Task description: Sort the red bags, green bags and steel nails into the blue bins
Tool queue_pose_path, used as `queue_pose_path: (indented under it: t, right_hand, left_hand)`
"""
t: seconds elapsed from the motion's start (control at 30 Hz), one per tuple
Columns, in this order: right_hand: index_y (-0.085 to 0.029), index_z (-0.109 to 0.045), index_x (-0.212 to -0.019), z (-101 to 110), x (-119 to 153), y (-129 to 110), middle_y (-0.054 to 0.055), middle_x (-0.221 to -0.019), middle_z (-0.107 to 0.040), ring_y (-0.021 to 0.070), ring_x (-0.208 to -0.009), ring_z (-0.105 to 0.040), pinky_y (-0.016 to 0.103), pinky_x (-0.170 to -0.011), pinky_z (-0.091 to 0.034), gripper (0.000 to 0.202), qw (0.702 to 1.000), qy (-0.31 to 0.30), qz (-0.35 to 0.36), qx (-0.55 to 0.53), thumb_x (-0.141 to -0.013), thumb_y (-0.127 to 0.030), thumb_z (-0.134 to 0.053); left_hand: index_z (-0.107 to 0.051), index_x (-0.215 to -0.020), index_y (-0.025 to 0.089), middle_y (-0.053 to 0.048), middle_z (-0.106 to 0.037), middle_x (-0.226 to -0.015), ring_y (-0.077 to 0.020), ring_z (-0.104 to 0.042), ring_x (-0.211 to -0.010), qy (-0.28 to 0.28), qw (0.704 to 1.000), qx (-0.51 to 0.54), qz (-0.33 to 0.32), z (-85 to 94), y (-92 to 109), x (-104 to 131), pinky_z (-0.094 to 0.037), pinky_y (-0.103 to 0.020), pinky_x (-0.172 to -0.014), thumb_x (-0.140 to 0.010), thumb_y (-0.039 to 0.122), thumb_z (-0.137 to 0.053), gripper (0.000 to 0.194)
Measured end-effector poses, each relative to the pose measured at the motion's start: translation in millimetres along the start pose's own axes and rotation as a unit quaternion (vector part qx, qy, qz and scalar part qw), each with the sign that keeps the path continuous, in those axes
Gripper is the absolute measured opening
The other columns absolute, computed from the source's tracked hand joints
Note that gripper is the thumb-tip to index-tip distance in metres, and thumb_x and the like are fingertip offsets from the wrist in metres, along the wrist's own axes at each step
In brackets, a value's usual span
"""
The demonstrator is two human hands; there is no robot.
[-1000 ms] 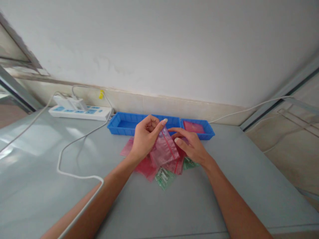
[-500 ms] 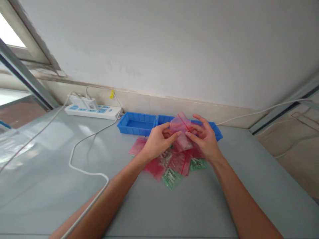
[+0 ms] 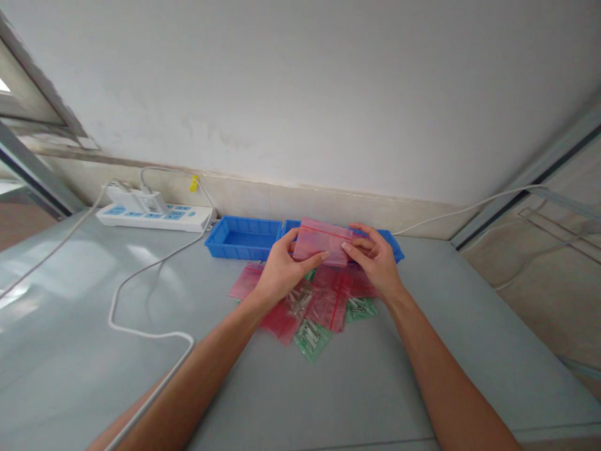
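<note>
A pink zip bag [image 3: 323, 241] with a red seal strip along its top is held up between both hands, above a loose pile. My left hand [image 3: 286, 263] pinches its left side, thumb on the front face. At its right edge, my right hand [image 3: 373, 254] grips with thumb and fingers. Below lie several more pink zip bags [image 3: 331, 304], some overlapping. Green-tinted bags with small dark and pale pieces inside, one at the front [image 3: 312, 338] and one at the right [image 3: 360, 308], stick out from the pile. What the held bag contains cannot be made out.
Behind the pile stand a blue tray [image 3: 244, 254] at left and another blue tray [image 3: 393, 245], partly hidden by the hands. A white power strip [image 3: 154, 217] with plugs sits at back left. A white cable [image 3: 115, 294] crosses the grey table [image 3: 366, 394] and passes over the left forearm.
The held pink bag has turned from a slant to nearly level, its red seal strip now along the top. Both hands still hold it. The whole view has shifted slightly.
</note>
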State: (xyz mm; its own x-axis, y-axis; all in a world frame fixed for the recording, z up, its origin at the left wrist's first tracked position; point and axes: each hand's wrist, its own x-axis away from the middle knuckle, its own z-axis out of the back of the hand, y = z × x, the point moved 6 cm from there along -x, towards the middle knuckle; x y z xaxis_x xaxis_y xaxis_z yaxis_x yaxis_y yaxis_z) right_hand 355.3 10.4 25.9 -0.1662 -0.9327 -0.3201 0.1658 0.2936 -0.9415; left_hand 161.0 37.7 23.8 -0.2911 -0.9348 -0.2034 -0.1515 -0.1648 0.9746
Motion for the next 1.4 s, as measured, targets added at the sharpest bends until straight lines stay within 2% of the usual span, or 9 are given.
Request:
queue_pose_path:
  t: [0.13, 0.23, 0.33, 0.53, 0.63, 0.77, 1.0, 1.2, 1.4]
  right_hand:
    - [-0.027, -0.058, -0.132, -5, 2, -3, 0.004, -0.100, -0.076, 0.0201, -0.082, -0.072, 0.035, -0.076, -0.063, 0.058, 0.999, -0.029, 0.011, -0.011, -0.081, -0.049, -0.076]
    - [-0.025, -0.070, -0.112, -13, 2, -2, 0.006, -0.113, -0.075, 0.0231, -0.092, -0.073, 0.039, -0.083, -0.063, 0.038, 0.997, -0.075, 0.022, -0.012, -0.080, -0.045, -0.077]
    - [-0.022, -0.074, -0.103, 3, -3, -2, 0.008, -0.113, -0.076, 0.0240, -0.099, -0.072, 0.041, -0.091, -0.059, 0.028, 0.997, 0.015, 0.067, 0.018, -0.083, -0.042, -0.074]
    - [-0.018, -0.073, -0.110, 60, -6, -4, 0.012, -0.116, -0.075, 0.0261, -0.109, -0.067, 0.042, -0.100, -0.050, 0.031, 0.954, 0.219, 0.144, 0.149, -0.088, -0.035, -0.061]
    - [-0.018, -0.076, -0.105, 68, -9, 0, 0.012, -0.109, -0.076, 0.0273, -0.103, -0.066, 0.045, -0.098, -0.049, 0.029, 0.945, 0.193, 0.138, 0.225, -0.086, -0.030, -0.058]
    - [-0.022, -0.080, -0.098, 56, -10, 10, 0.011, -0.104, -0.077, 0.0325, -0.117, -0.056, 0.054, -0.105, -0.040, 0.027, 0.911, 0.104, 0.120, 0.379, -0.088, -0.027, -0.056]
    - [-0.027, -0.082, -0.102, 48, -5, 16, 0.012, -0.139, -0.062, 0.0397, -0.132, -0.041, 0.063, -0.105, -0.035, 0.034, 0.853, 0.102, 0.092, 0.504, -0.092, -0.050, -0.060]
    - [-0.020, -0.079, -0.105, 53, -5, 11, 0.015, -0.119, -0.071, 0.0347, -0.120, -0.051, 0.056, -0.105, -0.039, 0.033, 0.855, 0.145, 0.126, 0.482, -0.093, -0.044, -0.059]
    - [-0.022, -0.078, -0.091, 32, -6, 6, 0.008, -0.097, -0.078, 0.0290, -0.104, -0.061, 0.047, -0.100, -0.042, 0.039, 0.878, 0.017, 0.146, 0.456, -0.101, -0.047, -0.050]
  left_hand:
    - [-0.063, -0.099, 0.017, -0.005, -0.078, -0.083, -0.0217, -0.076, -0.076, -0.008, 0.999, 0.034, 0.028, -0.5, -5, -1, -0.063, -0.033, -0.075, -0.068, 0.050, -0.087, 0.052]
    - [-0.060, -0.095, 0.018, -0.006, -0.078, -0.083, -0.0230, -0.077, -0.076, -0.013, 0.999, 0.012, 0.027, -1.2, -7, 0, -0.062, -0.030, -0.067, -0.069, 0.051, -0.086, 0.049]
    - [-0.062, -0.100, 0.019, -0.006, -0.077, -0.080, -0.0228, -0.076, -0.075, -0.009, 0.994, -0.112, -0.017, 0.0, -3, 3, -0.059, -0.030, -0.066, -0.083, 0.051, -0.075, 0.039]
    - [-0.070, -0.114, 0.019, -0.010, -0.073, -0.109, -0.0280, -0.068, -0.100, -0.134, 0.831, -0.497, -0.211, -22.8, 13, 17, -0.054, -0.042, -0.092, -0.097, 0.040, -0.060, 0.029]
    - [-0.067, -0.124, 0.016, -0.014, -0.068, -0.117, -0.0315, -0.059, -0.111, -0.184, 0.771, -0.551, -0.262, -33.2, 12, 24, -0.049, -0.047, -0.100, -0.096, 0.046, -0.062, 0.042]
    - [-0.066, -0.126, 0.017, -0.013, -0.061, -0.118, -0.0310, -0.053, -0.111, -0.197, 0.747, -0.576, -0.266, -36.7, 6, 27, -0.047, -0.047, -0.099, -0.096, 0.051, -0.060, 0.045]
    - [-0.064, -0.108, 0.018, -0.011, -0.060, -0.115, -0.0297, -0.052, -0.107, -0.189, 0.774, -0.547, -0.257, -37.2, 2, 26, -0.046, -0.045, -0.096, -0.095, 0.041, -0.063, 0.026]
    - [-0.058, -0.105, 0.021, -0.002, -0.067, -0.093, -0.0188, -0.062, -0.079, -0.152, 0.894, -0.384, -0.175, -28.4, 9, 19, -0.049, -0.031, -0.074, -0.091, 0.032, -0.066, 0.019]
    - [-0.061, -0.117, 0.021, 0.002, -0.063, -0.078, -0.0137, -0.060, -0.060, -0.060, 0.976, -0.188, -0.097, -16.1, 14, 12, -0.050, -0.024, -0.058, -0.083, 0.032, -0.074, 0.038]
